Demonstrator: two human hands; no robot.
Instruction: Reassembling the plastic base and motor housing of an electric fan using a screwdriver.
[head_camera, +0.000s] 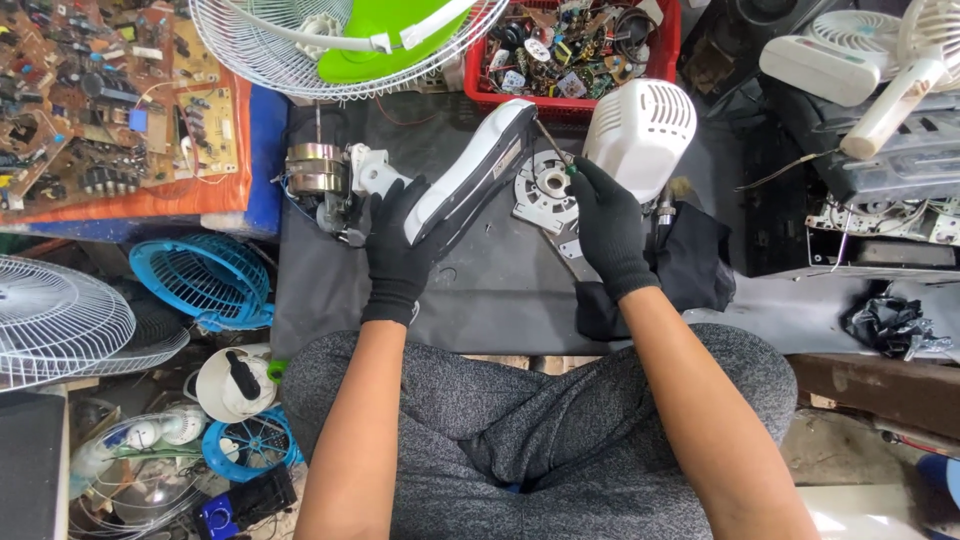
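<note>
Two black-gloved hands are seen at work over a dark grey mat (500, 290). The fingers of the left hand (398, 245) are wrapped around the lower end of a white and grey fan neck housing (478, 168), which is held tilted, its upper end pointing toward the far edge of the mat. The fingers of the right hand (606, 222) are closed on a thin screwdriver (551, 142), whose tip is set against the upper part of the housing.

A fan motor (318, 172) with copper windings is joined to the housing near the mat's left edge. A round metal plate (545, 190) is laid on the mat just beneath the right hand, and a white motor cover (641, 130) stands just beside it. A black cloth (690, 265) lies at the mat's right edge. Beyond the far edge a red crate (570, 100) of small parts and a white fan guard (290, 60) with a green blade are seen. Circuit boards (100, 90) are spread on an orange sheet to the left.
</note>
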